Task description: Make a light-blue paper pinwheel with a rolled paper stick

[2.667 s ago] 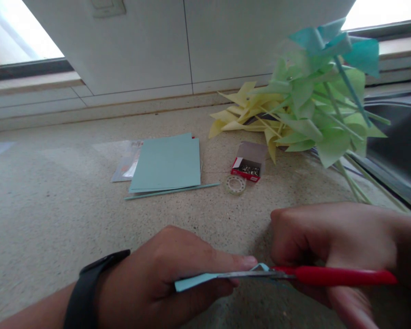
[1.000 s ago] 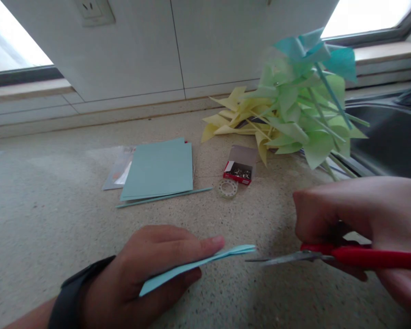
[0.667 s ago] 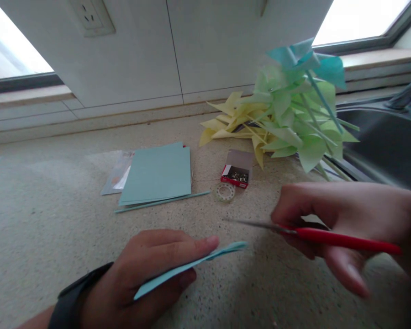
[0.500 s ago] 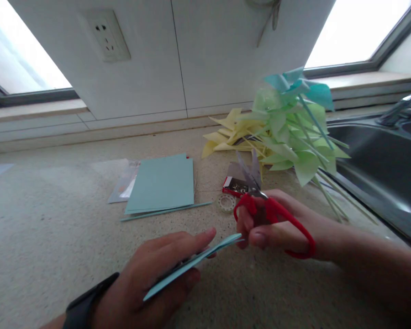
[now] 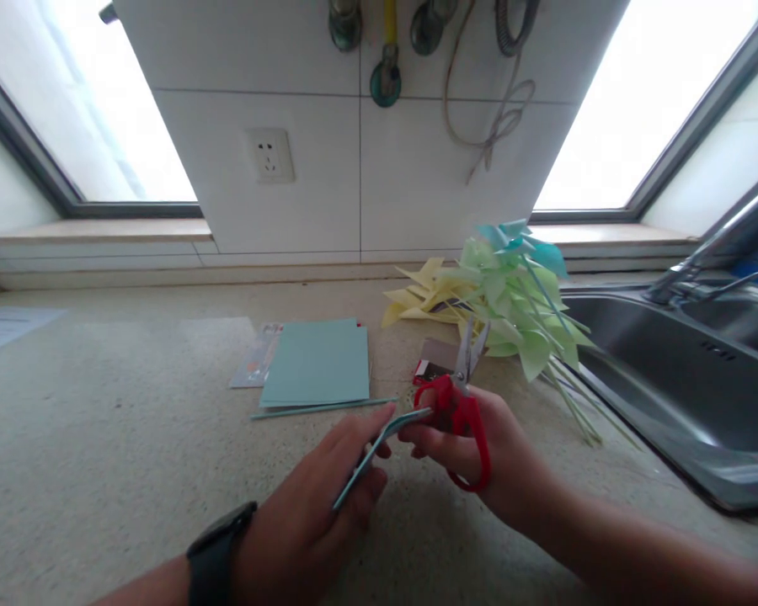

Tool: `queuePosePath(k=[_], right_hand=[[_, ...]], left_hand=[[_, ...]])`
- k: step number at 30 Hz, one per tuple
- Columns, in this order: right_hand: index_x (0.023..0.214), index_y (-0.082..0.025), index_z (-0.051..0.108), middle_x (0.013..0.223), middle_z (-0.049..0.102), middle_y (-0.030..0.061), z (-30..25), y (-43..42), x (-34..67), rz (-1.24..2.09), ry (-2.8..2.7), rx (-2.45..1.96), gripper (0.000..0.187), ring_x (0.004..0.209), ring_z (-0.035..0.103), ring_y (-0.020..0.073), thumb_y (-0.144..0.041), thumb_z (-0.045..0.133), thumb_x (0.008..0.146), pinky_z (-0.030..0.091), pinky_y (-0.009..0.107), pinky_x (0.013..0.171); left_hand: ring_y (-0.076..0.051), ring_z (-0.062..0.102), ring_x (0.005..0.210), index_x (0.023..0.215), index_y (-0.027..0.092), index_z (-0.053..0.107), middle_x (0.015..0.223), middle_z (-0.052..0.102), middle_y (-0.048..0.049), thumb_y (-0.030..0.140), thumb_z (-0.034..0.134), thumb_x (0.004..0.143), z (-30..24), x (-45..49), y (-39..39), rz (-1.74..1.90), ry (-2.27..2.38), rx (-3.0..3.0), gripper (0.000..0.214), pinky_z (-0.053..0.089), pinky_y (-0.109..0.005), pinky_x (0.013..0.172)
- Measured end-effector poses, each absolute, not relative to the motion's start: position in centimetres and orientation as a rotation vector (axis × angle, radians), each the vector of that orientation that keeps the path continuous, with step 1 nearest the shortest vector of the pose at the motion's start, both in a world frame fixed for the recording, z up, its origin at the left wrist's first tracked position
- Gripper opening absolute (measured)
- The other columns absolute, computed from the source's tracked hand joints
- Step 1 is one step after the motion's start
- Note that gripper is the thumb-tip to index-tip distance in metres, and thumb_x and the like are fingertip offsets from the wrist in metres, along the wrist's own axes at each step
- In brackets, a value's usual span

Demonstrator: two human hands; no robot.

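Observation:
My left hand [image 5: 328,480], with a dark watch on its wrist, grips a folded piece of light-blue paper [image 5: 370,459] seen nearly edge-on. A pair of red-handled scissors [image 5: 473,438] hangs in my right hand [image 5: 499,454], blades spread and pointing away from me. The right fingertips are at the far end of the folded paper; whether they pinch it I cannot tell. Beyond my hands lies a stack of blue paper squares [image 5: 316,362], with a thin blue stick [image 5: 322,409] along its near edge. A small red box [image 5: 426,369] sits behind the scissors.
Yellow, green and blue paper pinwheels [image 5: 511,295] on sticks are heaped at the back right, beside the steel sink [image 5: 657,370] and its faucet. A clear plastic packet [image 5: 253,362] pokes out left of the stack. A white sheet [image 5: 13,326] lies far left.
The view has tilted up, showing more wall and pipes. My right hand has come closer to the left one, its fingers now at the paper's end, and the scissors have turned more upright.

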State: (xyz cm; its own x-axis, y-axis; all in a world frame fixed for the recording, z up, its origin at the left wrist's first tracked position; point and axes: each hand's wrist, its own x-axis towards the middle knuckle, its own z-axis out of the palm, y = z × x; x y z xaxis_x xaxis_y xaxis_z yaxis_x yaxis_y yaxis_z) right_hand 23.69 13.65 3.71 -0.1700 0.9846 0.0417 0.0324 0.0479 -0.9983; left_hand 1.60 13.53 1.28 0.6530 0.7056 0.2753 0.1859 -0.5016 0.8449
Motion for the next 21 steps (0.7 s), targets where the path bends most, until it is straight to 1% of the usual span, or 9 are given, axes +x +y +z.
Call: queuePosePath(k=[4, 6, 8, 11, 13, 14, 18, 21], right_hand=[[0.075, -0.020, 0.058, 0.068, 0.062, -0.0003, 3.2, 13.1, 23.0, 1.096, -1.378, -1.174, 0.032, 0.060, 0.058, 0.0146, -0.041, 0.082, 0.080, 0.046, 0.029, 0.056], [0.075, -0.020, 0.058, 0.067, 0.061, -0.0010, 3.3, 12.9, 22.6, 1.037, -1.379, -1.166, 0.032, 0.059, 0.057, 0.0143, -0.040, 0.082, 0.080, 0.046, 0.029, 0.055], [0.076, -0.021, 0.057, 0.068, 0.060, -0.0017, 3.5, 12.7, 22.0, 1.035, -1.401, -1.093, 0.030, 0.059, 0.055, 0.0136, -0.038, 0.082, 0.080, 0.046, 0.028, 0.054], [0.080, -0.022, 0.058, 0.075, 0.062, -0.0009, 4.2, 12.7, 21.1, 1.048, -1.469, -0.943, 0.026, 0.067, 0.059, 0.0149, -0.031, 0.082, 0.079, 0.051, 0.029, 0.060], [0.083, -0.023, 0.059, 0.079, 0.064, -0.0001, 4.7, 12.8, 20.8, 1.046, -1.507, -0.886, 0.024, 0.072, 0.062, 0.0165, -0.029, 0.082, 0.078, 0.054, 0.031, 0.066], [0.085, -0.023, 0.060, 0.080, 0.065, 0.0004, 4.8, 12.9, 20.7, 1.051, -1.521, -0.867, 0.023, 0.073, 0.063, 0.0171, -0.029, 0.082, 0.079, 0.055, 0.032, 0.068], [0.092, -0.024, 0.060, 0.095, 0.071, 0.0044, 4.9, 13.5, 21.3, 1.061, -1.507, -0.814, 0.021, 0.081, 0.069, 0.0187, -0.030, 0.078, 0.085, 0.058, 0.032, 0.070], [0.094, -0.024, 0.060, 0.102, 0.073, 0.0057, 4.3, 14.0, 22.2, 1.070, -1.473, -0.782, 0.020, 0.092, 0.071, 0.0197, -0.029, 0.078, 0.086, 0.059, 0.033, 0.078]], left_hand=[[-0.018, 0.058, 0.084, 0.151, 0.036, 0.036, 0.118, 0.056, -0.0079, 0.032, 0.036, 0.109, 1.4, 1.6, 13.4, 0.805, 0.669, 1.979, 0.043, 0.059, -0.030, 0.069], [-0.018, 0.058, 0.084, 0.144, 0.032, 0.045, 0.113, 0.056, -0.0072, 0.033, 0.036, 0.109, 1.4, 1.7, 13.3, 0.828, 0.662, 1.952, 0.036, 0.060, -0.032, 0.072], [-0.017, 0.057, 0.080, 0.137, 0.028, 0.051, 0.109, 0.057, -0.0066, 0.034, 0.036, 0.109, 1.4, 1.7, 13.3, 0.852, 0.640, 1.912, 0.032, 0.060, -0.032, 0.070], [-0.015, 0.055, 0.073, 0.139, 0.026, 0.050, 0.103, 0.056, -0.0058, 0.035, 0.036, 0.109, 1.4, 1.7, 13.4, 0.876, 0.562, 1.860, 0.034, 0.059, -0.029, 0.062], [-0.015, 0.055, 0.070, 0.141, 0.026, 0.048, 0.102, 0.056, -0.0056, 0.036, 0.036, 0.109, 1.3, 1.7, 13.5, 0.895, 0.530, 1.851, 0.036, 0.058, -0.028, 0.060], [-0.014, 0.055, 0.070, 0.139, 0.026, 0.049, 0.102, 0.056, -0.0056, 0.036, 0.036, 0.109, 1.2, 1.6, 13.6, 0.903, 0.527, 1.851, 0.035, 0.058, -0.028, 0.060], [-0.012, 0.055, 0.066, 0.115, 0.020, 0.056, 0.094, 0.055, -0.0040, 0.040, 0.036, 0.108, 1.0, 1.4, 13.7, 0.868, 0.506, 1.847, 0.029, 0.056, -0.024, 0.056], [-0.012, 0.057, 0.064, 0.109, 0.019, 0.057, 0.091, 0.054, -0.0034, 0.042, 0.037, 0.108, 1.0, 1.3, 13.7, 0.818, 0.494, 1.846, 0.031, 0.056, -0.023, 0.054]])
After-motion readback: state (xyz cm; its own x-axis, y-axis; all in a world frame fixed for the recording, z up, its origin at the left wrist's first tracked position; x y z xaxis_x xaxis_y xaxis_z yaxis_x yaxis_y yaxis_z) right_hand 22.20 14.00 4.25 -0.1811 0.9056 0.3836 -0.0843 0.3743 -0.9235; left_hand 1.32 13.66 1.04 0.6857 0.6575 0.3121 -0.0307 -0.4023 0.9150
